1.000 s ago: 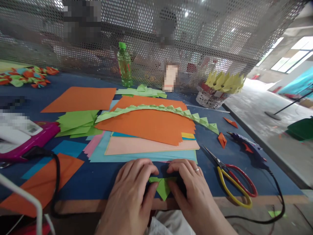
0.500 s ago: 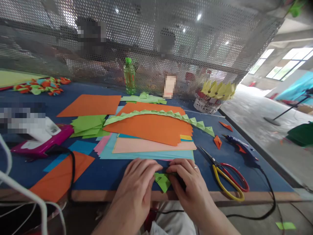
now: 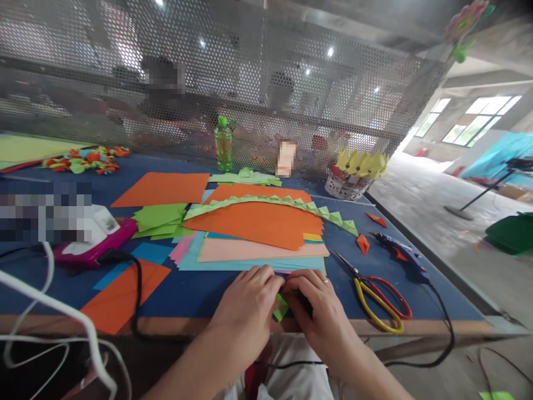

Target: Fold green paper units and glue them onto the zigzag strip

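Note:
A folded piece of green paper (image 3: 281, 308) lies at the table's front edge, mostly covered by my fingers. My left hand (image 3: 252, 297) is closed over its left side, fingertips pressed together near the top. From the right, my right hand (image 3: 310, 297) curls its fingers on the same paper, and the fingertips of both hands nearly meet. Just beyond my hands lies a stack of light blue and pink sheets (image 3: 262, 253) with orange paper (image 3: 254, 222) on top. Across the orange runs a curved pale green strip of folded triangles (image 3: 270, 201).
Right of my hands are scissors (image 3: 377, 294), a glue gun (image 3: 402, 255) with a cord, and small folded orange pieces (image 3: 363, 244). A purple power strip (image 3: 95, 244) with cables sits left. Farther back stand a green bottle (image 3: 224, 147) and a basket (image 3: 345, 183) before a perforated metal screen.
My left hand has moved right, closer to my right hand, and now covers more of the green paper. The camera view has shifted slightly.

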